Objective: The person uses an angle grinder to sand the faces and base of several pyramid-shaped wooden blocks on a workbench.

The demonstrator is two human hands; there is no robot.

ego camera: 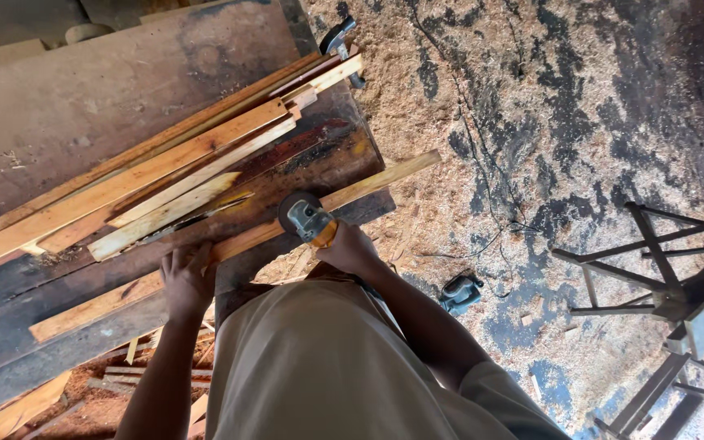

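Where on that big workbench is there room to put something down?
The widest bare patch is the brown board at the bench's far left, above the pile of wood strips. The near edge is crowded: the left hand presses a long strip, and the right hand holds an angle grinder on it.

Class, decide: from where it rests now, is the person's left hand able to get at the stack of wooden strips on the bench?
Probably yes: the left hand presses the long strip, and the stack of wooden strips lies just beyond, nothing between.
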